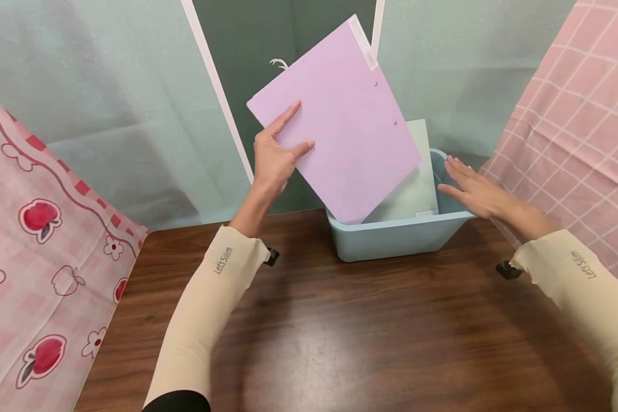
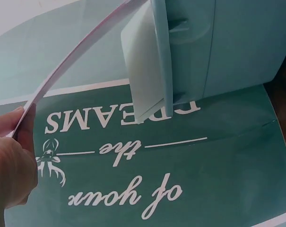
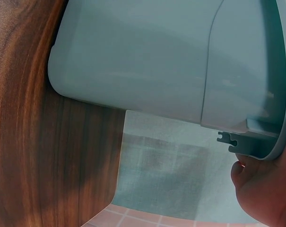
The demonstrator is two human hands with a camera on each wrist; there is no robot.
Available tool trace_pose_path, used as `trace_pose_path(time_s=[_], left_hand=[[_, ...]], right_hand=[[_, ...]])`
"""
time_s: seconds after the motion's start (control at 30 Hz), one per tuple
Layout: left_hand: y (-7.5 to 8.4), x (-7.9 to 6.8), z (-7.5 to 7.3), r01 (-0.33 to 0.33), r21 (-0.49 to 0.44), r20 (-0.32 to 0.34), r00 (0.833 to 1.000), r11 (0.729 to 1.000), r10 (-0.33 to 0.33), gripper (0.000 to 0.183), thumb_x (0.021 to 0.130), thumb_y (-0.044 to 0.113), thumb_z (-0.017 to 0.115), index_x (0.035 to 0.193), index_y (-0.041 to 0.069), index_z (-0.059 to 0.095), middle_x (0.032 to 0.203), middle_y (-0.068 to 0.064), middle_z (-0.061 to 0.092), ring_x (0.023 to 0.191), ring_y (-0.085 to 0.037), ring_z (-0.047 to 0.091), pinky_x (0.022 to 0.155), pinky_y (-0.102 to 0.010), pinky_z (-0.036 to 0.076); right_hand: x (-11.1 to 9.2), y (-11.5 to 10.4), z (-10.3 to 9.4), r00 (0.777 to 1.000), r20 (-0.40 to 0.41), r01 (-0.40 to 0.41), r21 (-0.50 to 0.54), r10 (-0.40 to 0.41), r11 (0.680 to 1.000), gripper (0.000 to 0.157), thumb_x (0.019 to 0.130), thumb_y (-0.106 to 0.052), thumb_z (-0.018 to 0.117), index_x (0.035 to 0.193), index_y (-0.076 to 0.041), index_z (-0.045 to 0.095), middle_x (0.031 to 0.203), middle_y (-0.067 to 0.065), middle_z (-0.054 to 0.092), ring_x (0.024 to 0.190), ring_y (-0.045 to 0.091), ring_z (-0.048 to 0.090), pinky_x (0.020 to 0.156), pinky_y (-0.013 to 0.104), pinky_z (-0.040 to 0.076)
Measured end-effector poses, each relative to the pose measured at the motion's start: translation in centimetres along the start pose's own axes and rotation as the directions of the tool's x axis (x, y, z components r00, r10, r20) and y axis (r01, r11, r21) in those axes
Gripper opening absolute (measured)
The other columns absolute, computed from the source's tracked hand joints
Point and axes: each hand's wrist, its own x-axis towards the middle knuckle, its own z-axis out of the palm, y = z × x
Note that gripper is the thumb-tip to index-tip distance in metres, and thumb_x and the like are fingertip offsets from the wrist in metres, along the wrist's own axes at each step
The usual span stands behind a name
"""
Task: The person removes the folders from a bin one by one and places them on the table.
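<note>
Head view: lilac file folder (image 1: 342, 120), pinched at its edge by the nearer left hand (image 1: 277, 150), extends to that hand's right, long axis slanting down toward the blue bin (image 1: 396, 240), beside which the right hand (image 1: 475, 190) lies straight-fingered.

Two folders (image 1: 335, 126) (image 1: 412, 194) (one lilac, one greenish), one bin (image 1: 391, 240), two sleeves (image 1: 201, 309) (image 1: 571, 286), one table (image 1: 319, 355)

brown wooden table (image 1: 309, 355), patterned curtains (image 1: 592, 103)
</note>
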Motion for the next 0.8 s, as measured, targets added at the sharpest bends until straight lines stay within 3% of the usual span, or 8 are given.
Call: trace_pose_path(time_s=[0.23, 0.53, 0.8], left_hand=[[2.0, -1.1, -1.0, -0.031, -0.063, -0.033, 0.999, 0.998, 0.029, 0.069, 0.07, -0.013, 0.078, 0.131, 0.017, 0.065, 0.134, 0.01, 0.06, 0.124, -0.001, 0.05, 0.099, -0.024, 0.047], [3.0, -1.5, -2.1, -0.121, -0.103, -0.072, 0.991, 0.987, 0.114, 0.069, 0.071, -0.014, 0.077, 0.135, 0.008, 0.06, 0.136, 0.004, 0.06, 0.123, -0.008, 0.053, 0.099, -0.029, 0.049], [3.6, -1.9, -4.1, -0.125, -0.149, -0.086, 0.99, 0.981, 0.113, 0.073, 0.07, -0.017, 0.077, 0.135, 0.01, 0.059, 0.138, 0.004, 0.058, 0.123, -0.014, 0.054, 0.095, -0.033, 0.052]], right_hand=[[0.0, 0.0, 0.0, 1.0, 0.014, -0.014, 0.005, 0.014, 1.0, 0.075, 0.105, -0.045, 0.034, 0.155, 0.001, 0.001, 0.162, 0.013, -0.012, 0.149, 0.033, -0.007, 0.12, 0.051, -0.001], [-0.5, 0.3, 0.2, 1.0, -0.002, -0.018, 0.022, 0.018, 1.0, 0.075, 0.105, -0.045, 0.034, 0.155, 0.0, 0.001, 0.162, 0.011, -0.012, 0.149, 0.034, -0.007, 0.12, 0.051, -0.003], [-0.6, 0.5, 0.3, 1.0, -0.016, -0.012, 0.028, 0.013, 1.0, 0.075, 0.105, -0.044, 0.036, 0.155, 0.0, 0.003, 0.163, 0.012, -0.01, 0.149, 0.036, -0.005, 0.119, 0.055, 0.001]])
